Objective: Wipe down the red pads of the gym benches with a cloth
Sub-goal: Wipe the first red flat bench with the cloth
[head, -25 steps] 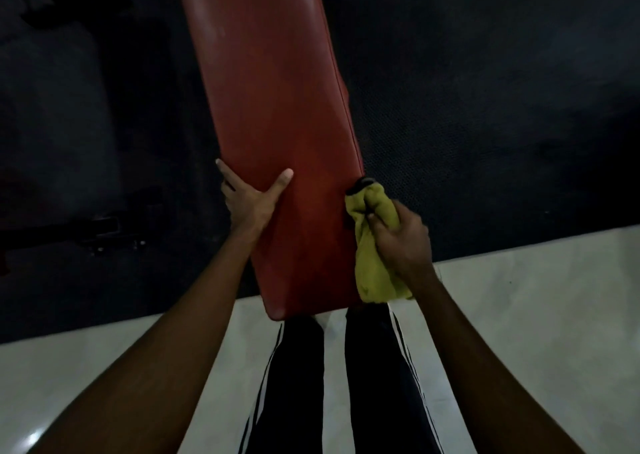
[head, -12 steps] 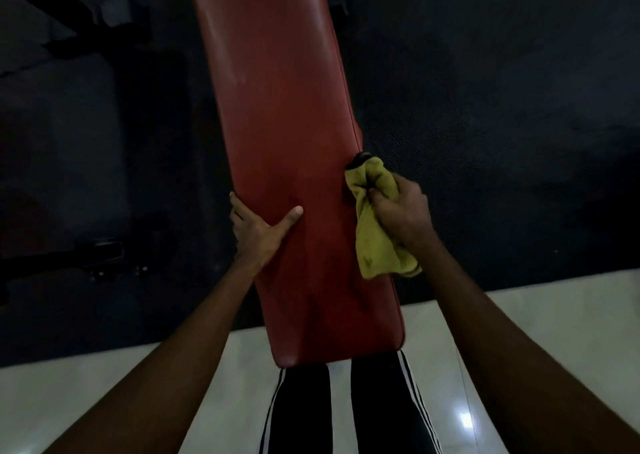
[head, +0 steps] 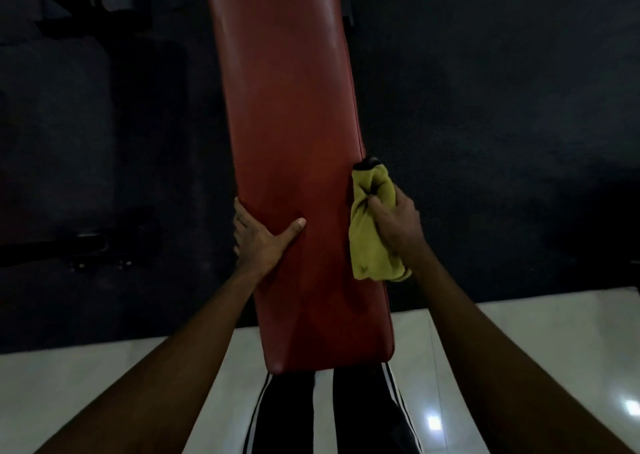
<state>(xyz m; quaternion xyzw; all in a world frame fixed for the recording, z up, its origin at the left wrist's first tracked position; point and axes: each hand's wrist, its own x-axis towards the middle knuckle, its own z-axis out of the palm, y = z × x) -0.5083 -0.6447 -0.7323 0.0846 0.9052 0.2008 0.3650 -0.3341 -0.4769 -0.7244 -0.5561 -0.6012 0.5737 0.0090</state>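
Note:
A long red bench pad [head: 294, 124] runs from the top of the view down to my legs. My left hand [head: 261, 237] grips its left edge, thumb lying across the top and fingers wrapped round the side. My right hand [head: 394, 221] holds a bunched yellow cloth [head: 372, 225] against the pad's right edge. The cloth's lower end hangs loose below my fist.
Dark rubber gym flooring [head: 485, 124] surrounds the bench. Black metal frame parts [head: 86, 245] lie at the left and a dark machine [head: 104, 6] at the top left. White glossy tiles [head: 536, 349] begin under the pad's near end, where my striped trousers [head: 329, 415] show.
The view has shifted so the pad's near end sits lower in frame. My right hand with the cloth has slid farther up the pad's right edge. My left hand has kept its grip.

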